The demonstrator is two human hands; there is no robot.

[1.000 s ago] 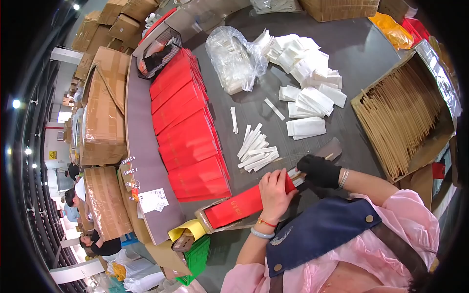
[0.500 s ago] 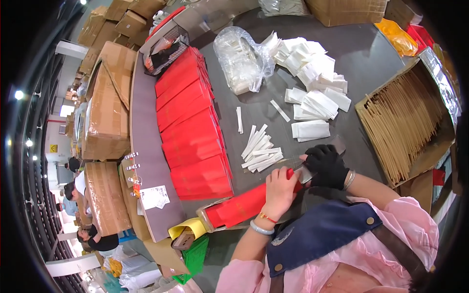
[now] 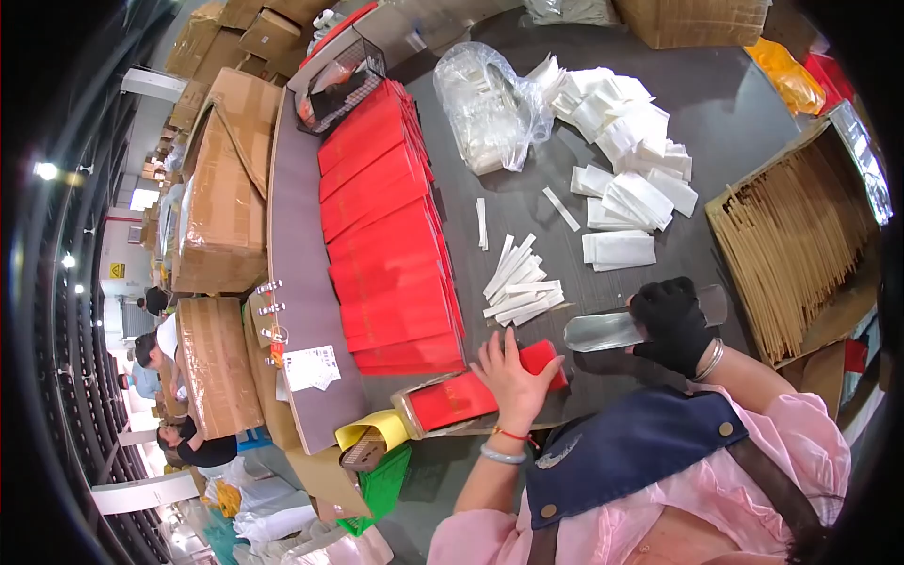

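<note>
My left hand [image 3: 511,380] rests spread over a long red paper sleeve [image 3: 452,401], fingers apart and the palm touching it. The sleeve lies in a shallow open box at the table's near edge. To the right, my right hand [image 3: 673,325] in a black fingerless glove is closed round a shiny, clear trough-shaped scoop [image 3: 603,331]. Its rounded end points left and stands apart from the sleeve. Beyond my left hand lie several narrow white paper strips [image 3: 523,287]. White folded packets [image 3: 619,250] are piled farther back.
Overlapping red sleeves [image 3: 386,245] fill the table's left side. A carton of thin brown sticks [image 3: 796,250] stands at right. A clear plastic bag [image 3: 490,113] and a black wire basket [image 3: 344,89] sit at the back. A yellow piece [image 3: 377,421] adjoins the shallow box.
My right hand has moved right with the scoop, away from the red sleeve's end. My left hand has loosened from round the sleeve, its fingers now spread. The whole view has shifted slightly.
</note>
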